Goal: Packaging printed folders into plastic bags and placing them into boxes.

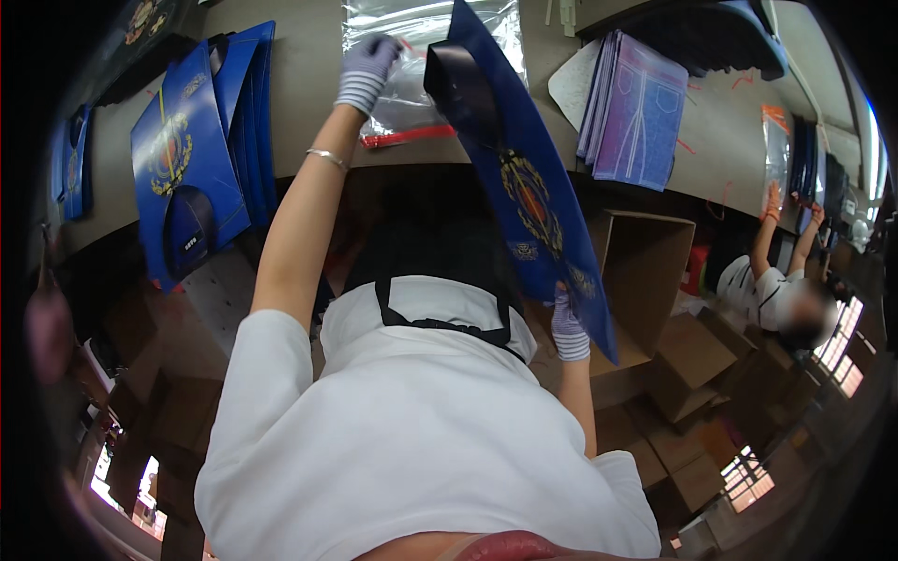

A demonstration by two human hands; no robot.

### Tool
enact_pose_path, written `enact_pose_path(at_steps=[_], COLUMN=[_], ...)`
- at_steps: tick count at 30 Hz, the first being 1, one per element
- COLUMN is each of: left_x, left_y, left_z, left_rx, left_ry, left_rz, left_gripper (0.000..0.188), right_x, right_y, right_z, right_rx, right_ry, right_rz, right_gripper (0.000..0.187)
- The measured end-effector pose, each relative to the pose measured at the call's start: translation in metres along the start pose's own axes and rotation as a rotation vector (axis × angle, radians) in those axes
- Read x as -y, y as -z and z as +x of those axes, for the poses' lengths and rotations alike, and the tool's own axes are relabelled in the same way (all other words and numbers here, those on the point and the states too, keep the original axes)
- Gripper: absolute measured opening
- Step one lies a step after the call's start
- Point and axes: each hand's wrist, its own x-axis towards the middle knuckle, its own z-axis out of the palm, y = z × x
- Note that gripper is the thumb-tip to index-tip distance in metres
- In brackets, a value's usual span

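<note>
My left hand (371, 73), in a striped glove, is over the clear plastic bags (407, 103) on the table. Its fingers are curled together, somewhat blurred, at a bag with a red strip. In front of me at the right, a flat blue folder-like piece (552, 192) with a gold crest stands tilted, its top end by the bags. A dark strap (465, 89) loops off its upper part. My right hand (569, 325), also in a striped glove, is closed on its lower edge; some fingers are hidden behind it.
More blue pieces (192, 140) lean in a stack at the table's left. Denim-print flat pieces (641, 112) lie piled at the right. Below the table edge stands an open cardboard box (645, 280), with more cartons (692, 360) beyond. Another person (772, 290) works farther right.
</note>
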Motion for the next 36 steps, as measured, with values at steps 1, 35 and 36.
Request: enact_pose_path(at_steps=[1, 35, 36], left_x=[-0.032, -0.016, -0.012], left_y=[0.005, 0.036, 0.032], left_z=[0.003, -0.081, -0.082], left_rx=[-0.062, 0.191, 0.189], left_ry=[-0.044, -0.159, -0.231], left_rz=[-0.154, 0.942, 0.988], left_gripper=[0.016, 0.058, 0.06], right_x=[-0.003, -0.025, -0.026], right_y=[-0.003, -0.002, 0.0], right_z=[-0.004, 0.028, 0.034], right_rx=[-0.064, 0.091, 0.081], right_ry=[0.003, -0.162, -0.142], right_rz=[0.019, 0.775, 0.767], right_gripper=[0.023, 0.048, 0.046])
